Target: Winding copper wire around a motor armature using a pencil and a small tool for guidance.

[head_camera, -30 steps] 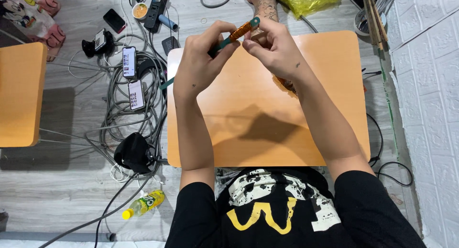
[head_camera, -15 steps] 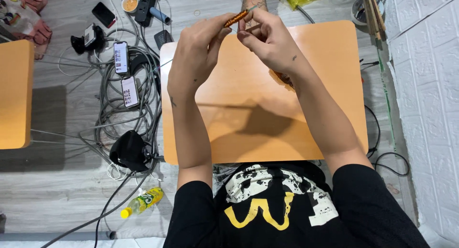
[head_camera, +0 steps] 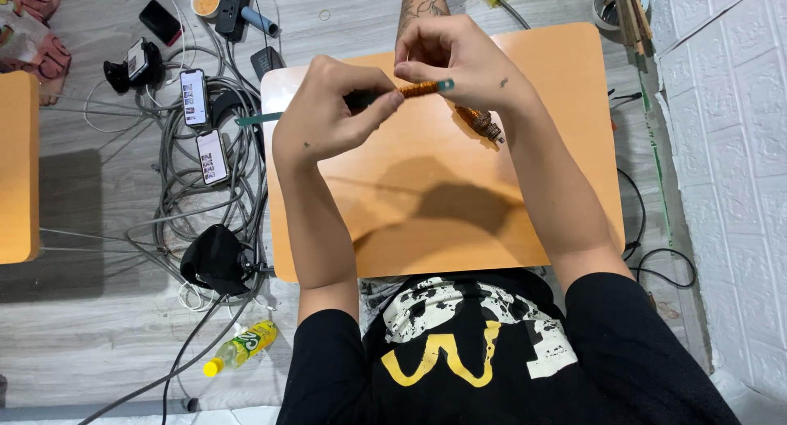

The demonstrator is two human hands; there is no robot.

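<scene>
**Both hands on a copper-wound rod above the worktop**

Head view: the left hand [head_camera: 328, 113] and right hand [head_camera: 459, 60] are raised over the orange worktop [head_camera: 459, 220], each with its grip clenched on the same thin green rod [head_camera: 447, 85]. The rod lies nearly level between them; its left end pokes out past the left hand, its right end shows under the right thumb. A coil of copper wire [head_camera: 418, 88] wraps the stretch between the two grips. A second wire-wound piece [head_camera: 479, 122] lies on the worktop just beneath the right hand. On the floor to the left are tangled cables [head_camera: 176, 195], two phones [head_camera: 203, 122] and a yellow-capped bottle [head_camera: 242, 347].
</scene>
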